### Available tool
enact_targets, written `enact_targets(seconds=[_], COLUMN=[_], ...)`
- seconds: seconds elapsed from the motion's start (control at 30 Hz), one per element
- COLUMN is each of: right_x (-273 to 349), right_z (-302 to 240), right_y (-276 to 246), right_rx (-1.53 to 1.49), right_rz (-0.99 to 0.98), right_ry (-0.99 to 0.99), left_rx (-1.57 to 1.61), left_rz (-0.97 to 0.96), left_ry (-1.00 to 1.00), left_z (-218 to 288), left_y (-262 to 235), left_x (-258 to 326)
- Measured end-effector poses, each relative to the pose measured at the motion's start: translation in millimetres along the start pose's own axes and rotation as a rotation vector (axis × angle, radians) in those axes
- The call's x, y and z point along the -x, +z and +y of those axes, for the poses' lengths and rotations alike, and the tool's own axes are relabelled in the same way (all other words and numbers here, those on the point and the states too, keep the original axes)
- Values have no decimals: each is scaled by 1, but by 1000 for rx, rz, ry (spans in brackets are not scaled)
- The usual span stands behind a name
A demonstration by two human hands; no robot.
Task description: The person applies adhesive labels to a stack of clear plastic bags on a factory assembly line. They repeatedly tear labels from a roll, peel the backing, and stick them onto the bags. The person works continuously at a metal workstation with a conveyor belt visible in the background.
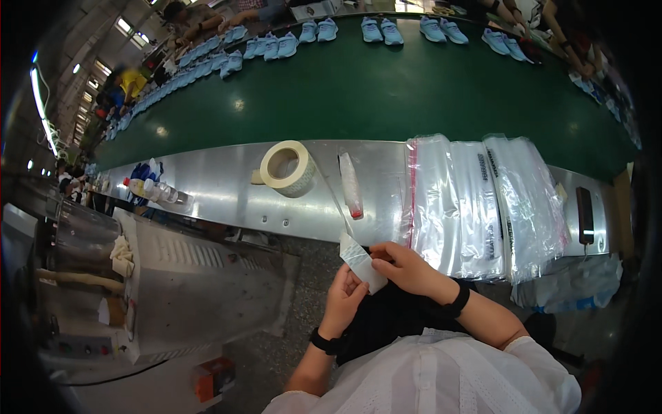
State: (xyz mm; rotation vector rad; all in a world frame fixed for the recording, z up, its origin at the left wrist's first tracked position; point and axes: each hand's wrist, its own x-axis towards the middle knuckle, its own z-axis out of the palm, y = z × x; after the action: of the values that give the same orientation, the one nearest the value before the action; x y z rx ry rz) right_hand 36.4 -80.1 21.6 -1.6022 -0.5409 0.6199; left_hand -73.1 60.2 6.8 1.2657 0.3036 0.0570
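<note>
A pale paper strip (pixel 356 258) with small printed labels on it is held in front of my body, just off the near edge of the metal table (pixel 221 181). My left hand (pixel 343 298) grips its lower part, fingers curled round it. My right hand (pixel 405 270) pinches its right side between thumb and fingers. A thin line like the strip seen edge-on runs up toward a large cream label roll (pixel 301 181) on the table. Beyond my hands lies a slim, clear-wrapped white item (pixel 350 185) with a red end.
Stacked clear plastic bags (pixel 441 207) cover the table's right part, beside a dark narrow device (pixel 585 215). Plastic bottles (pixel 160 191) stand at the left. Pairs of light blue shoes (pixel 383 31) line the green belt (pixel 310 96). A metal machine (pixel 207 276) stands at left. Co-workers (pixel 200 21) are across the belt.
</note>
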Motion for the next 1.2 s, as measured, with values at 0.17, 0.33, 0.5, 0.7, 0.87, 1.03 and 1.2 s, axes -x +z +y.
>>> enact_targets(seconds=[0.17, 0.33, 0.5, 0.7, 0.87, 1.03, 1.2], right_x=[-15, -12, -18, -28, -23, 1, 13], right_z=[4, -4, -5, 5, -7, -12, -18], right_y=[-2, -1, 8, 21, 22, -2, -52], right_rx=[90, 271, 203, 135, 296, 516, 767], right_rz=[-5, 70, 69, 82, 157, 247, 547], right_ry=[152, 43, -93, -45, -76, -55, -147], left_rx=[-2, -214, -928, -377, -233, -527, -913], left_rz=[15, 410, 417, 339, 389, 598, -56], left_ry=[-61, 189, 525, 228, 89, 526, 764], left_z=[0, -11, 22, 11, 18, 32, 38], left_y=[-1, -4, 12, 12, -4, -5, 35], left_x=[-5, -14, -16, -24, -31, -33, -28])
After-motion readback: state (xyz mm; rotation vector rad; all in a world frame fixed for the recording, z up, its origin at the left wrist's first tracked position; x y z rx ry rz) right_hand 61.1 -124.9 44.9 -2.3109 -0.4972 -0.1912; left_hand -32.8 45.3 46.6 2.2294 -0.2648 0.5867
